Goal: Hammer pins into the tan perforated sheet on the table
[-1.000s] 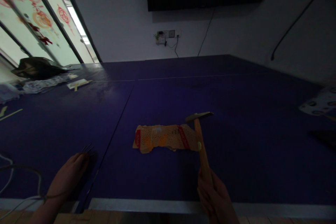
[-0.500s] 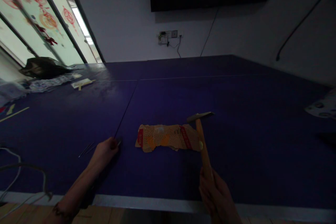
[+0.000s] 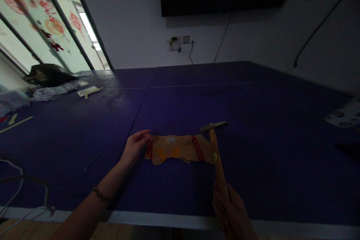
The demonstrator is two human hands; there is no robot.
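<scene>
My right hand [image 3: 232,208] is wrapped round the wooden handle of a hammer [image 3: 218,157], whose narrow metal head points away from me. The handle crosses the right end of a torn strip of brown cardboard [image 3: 180,148] with red bands, orange patches and many small holes. At the strip's left end is my left hand [image 3: 137,146], its fingers bent together and reaching to the cardboard's edge. A thin metal nail [image 3: 143,150] juts out below those fingers, mostly hidden. Several similar nails [image 3: 92,161] lie on the table left of my forearm.
The purple table [image 3: 267,165] has a pale front edge and a seam. White cables [image 3: 19,180] curl at the front left. Farther left lie a yellow strip [image 3: 17,124], a white block [image 3: 88,91] and a dark bag [image 3: 49,74]. A patterned white item [image 3: 343,115] sits at far right.
My left hand has moved right and slightly away from me, from beside the nails to the cardboard's left end. The hammer and right hand have stayed nearly still.
</scene>
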